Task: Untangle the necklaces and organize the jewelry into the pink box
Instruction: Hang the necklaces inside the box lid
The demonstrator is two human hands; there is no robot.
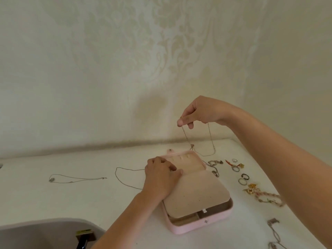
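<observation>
Right hand [203, 112] dangles thin chain [210, 136] w/ pendant — pink box [197, 226] open, beige-lined.

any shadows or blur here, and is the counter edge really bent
Head view: soft, even light, no glare; the right hand throws a faint shadow on the wall. Head view: the counter bows at its back edge, likely wide-angle distortion. Head view: the beaded bracelet looks smeared, and the necklace the right hand pinches is barely resolved.

Cream damask-patterned wall [161, 60] behind white countertop [71, 198]; grey sink [45, 230] lower left; soft light.
</observation>
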